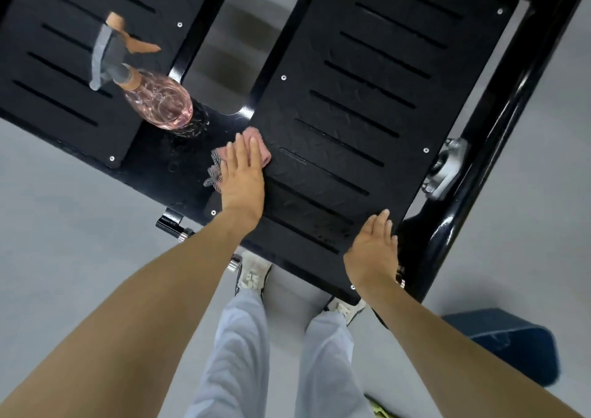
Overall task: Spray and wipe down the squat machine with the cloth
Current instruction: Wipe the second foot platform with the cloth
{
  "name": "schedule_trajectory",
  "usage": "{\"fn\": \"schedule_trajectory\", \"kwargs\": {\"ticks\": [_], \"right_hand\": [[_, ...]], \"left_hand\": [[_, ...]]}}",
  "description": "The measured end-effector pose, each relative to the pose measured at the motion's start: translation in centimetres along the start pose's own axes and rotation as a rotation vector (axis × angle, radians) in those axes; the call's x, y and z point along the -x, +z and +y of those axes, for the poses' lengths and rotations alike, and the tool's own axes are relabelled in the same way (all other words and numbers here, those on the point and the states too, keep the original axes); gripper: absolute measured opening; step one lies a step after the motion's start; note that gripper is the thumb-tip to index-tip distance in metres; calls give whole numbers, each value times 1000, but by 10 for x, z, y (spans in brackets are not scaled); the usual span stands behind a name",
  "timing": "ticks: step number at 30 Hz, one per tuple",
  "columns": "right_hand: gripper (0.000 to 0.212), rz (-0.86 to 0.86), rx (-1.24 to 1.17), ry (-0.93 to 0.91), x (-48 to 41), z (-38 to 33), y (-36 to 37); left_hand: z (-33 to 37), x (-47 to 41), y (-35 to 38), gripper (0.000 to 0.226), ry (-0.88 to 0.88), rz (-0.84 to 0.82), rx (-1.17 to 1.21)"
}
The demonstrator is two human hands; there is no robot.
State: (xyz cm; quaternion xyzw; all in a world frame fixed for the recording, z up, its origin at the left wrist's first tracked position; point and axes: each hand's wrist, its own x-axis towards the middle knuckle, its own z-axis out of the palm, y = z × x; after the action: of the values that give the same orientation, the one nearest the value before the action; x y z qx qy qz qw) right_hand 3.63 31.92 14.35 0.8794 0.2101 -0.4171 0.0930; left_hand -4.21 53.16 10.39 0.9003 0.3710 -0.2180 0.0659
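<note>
The squat machine's black footplate [351, 104] fills the upper part of the head view, with two ribbed pads and a glossy strip between them. My left hand [243, 174] lies flat with straight fingers on a pink cloth [262, 152], pressing it at the left edge of the right pad. My right hand [374, 251] rests flat on the pad's near right corner and holds nothing. A pink clear spray bottle [153, 98] with a grey trigger head stands on the strip near the left pad, apart from both hands. Droplets show on the surface near the bottle.
A black frame tube [499, 136] with a metal bracket [444, 168] runs along the plate's right side. My legs and white shoes [252, 277] stand on the grey floor just below the plate's near edge. A dark blue box [511, 344] sits on the floor at lower right.
</note>
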Motion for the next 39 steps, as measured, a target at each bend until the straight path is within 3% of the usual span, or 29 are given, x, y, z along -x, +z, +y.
{"fn": "schedule_trajectory", "kwargs": {"ticks": [2,5,8,10,13,18,20,22,26,28,30,33,36,39], "right_hand": [[78,3,1,10,0,-2,0],[77,8,-8,25,1,-4,1],[78,19,-17,39,0,-5,2],[79,14,-23,41,0,-6,2],[79,23,-49,43,-1,-5,3],[78,35,-67,46,-1,-4,6],[77,54,-81,45,-1,-4,7],[79,69,-97,48,0,-2,9],[82,72,-150,68,3,0,14],[82,87,-181,74,4,2,17],[83,117,-226,57,6,4,20],[82,140,-337,36,9,10,25],[79,146,-373,36,13,14,30],[77,129,-379,55,18,15,34]], "left_hand": [[19,16,11,80,71,13,-7],[35,41,21,83,328,-34,-44],[16,40,17,88,523,-95,-153],[-6,27,12,93,417,-65,-192],[-25,13,7,89,101,-38,-49],[15,34,12,81,-196,-36,219],[39,53,18,85,-85,-46,181],[52,71,26,89,140,-84,100],[18,69,30,91,462,-101,-132],[-9,56,26,95,374,-82,-164],[-26,49,20,92,142,-62,-93],[-15,56,19,82,-65,-63,0],[26,77,27,84,45,-51,26],[61,100,37,84,394,-123,-47]]}}
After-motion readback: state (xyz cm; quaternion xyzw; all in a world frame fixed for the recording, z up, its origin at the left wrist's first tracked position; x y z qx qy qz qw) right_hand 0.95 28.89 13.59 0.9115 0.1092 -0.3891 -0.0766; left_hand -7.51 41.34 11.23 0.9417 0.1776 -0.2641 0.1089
